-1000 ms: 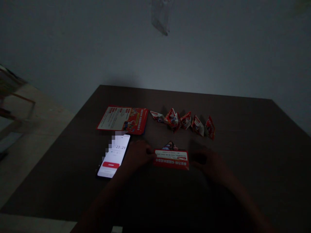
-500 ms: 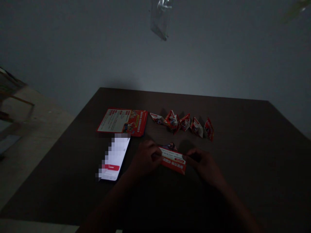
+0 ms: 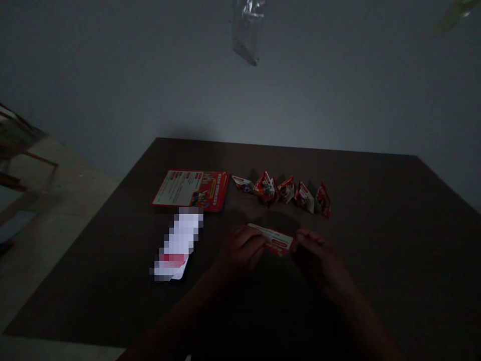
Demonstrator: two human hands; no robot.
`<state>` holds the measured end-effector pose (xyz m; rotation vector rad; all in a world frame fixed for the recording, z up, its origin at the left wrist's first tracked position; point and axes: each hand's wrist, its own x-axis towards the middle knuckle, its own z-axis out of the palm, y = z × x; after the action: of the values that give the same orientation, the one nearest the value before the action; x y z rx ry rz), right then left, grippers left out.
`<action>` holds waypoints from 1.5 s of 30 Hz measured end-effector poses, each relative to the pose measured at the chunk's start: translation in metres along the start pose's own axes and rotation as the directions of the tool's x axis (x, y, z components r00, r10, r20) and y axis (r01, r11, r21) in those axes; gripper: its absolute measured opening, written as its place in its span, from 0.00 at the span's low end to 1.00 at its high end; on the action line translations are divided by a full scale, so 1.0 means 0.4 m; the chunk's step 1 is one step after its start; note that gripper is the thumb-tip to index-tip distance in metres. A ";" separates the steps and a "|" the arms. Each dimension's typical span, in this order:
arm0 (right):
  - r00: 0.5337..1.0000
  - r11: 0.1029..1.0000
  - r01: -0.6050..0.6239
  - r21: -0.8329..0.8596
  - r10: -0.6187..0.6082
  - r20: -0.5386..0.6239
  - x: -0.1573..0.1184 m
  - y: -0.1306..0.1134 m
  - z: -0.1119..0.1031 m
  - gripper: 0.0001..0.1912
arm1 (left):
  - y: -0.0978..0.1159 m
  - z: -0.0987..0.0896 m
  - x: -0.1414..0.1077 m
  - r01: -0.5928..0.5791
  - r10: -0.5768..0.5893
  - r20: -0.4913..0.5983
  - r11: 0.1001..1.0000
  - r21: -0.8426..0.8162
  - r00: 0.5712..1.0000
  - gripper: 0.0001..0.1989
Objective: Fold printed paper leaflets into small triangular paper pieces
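Note:
A folded red-and-white printed paper (image 3: 280, 240) is held between both hands above the middle of the dark table. My left hand (image 3: 244, 245) has its fingers closed over the paper's left part and hides it. At the paper's right end, my right hand (image 3: 315, 248) pinches the edge between thumb and fingers. Beyond the hands stand several folded red-and-white paper pieces (image 3: 266, 186) in a row. A stack of red-and-white printed sheets (image 3: 180, 188) lies at the back left.
A phone (image 3: 180, 243) with a lit screen lies left of my left hand, in front of the sheets. The dark table (image 3: 376, 210) meets a grey wall behind. A clear plastic bag (image 3: 248, 32) hangs on the wall.
The held paper now shows a narrower face, with its point behind no longer visible. My left hand has moved right and covers more of the paper; my right hand has shifted slightly right.

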<state>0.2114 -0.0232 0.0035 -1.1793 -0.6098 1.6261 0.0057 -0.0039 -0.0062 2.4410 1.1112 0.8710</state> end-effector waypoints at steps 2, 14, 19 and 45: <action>0.999 0.999 0.042 0.005 -0.042 -0.022 0.005 0.009 -0.006 0.07 | -0.006 -0.001 -0.004 0.066 -0.069 -0.041 0.996 -0.065 0.997 0.09; 0.978 0.879 0.208 -0.430 -0.170 0.125 -0.015 0.014 0.029 0.14 | 0.019 -0.027 0.001 0.379 -0.420 -0.041 0.854 -0.357 0.907 0.09; 0.978 0.875 0.198 -0.442 -0.203 0.038 -0.012 0.004 0.024 0.13 | 0.012 -0.023 0.001 0.425 -0.458 0.058 0.761 -0.490 0.887 0.13; 0.746 -0.067 0.625 -0.777 -0.241 0.621 -0.035 0.066 -0.018 0.20 | 0.018 -0.005 0.008 -0.080 0.012 0.363 0.981 0.174 0.932 0.13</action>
<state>0.2072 -0.0471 -0.0155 -1.3186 -2.3521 0.5413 0.0103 -0.0061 0.0003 2.6449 1.0383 0.3157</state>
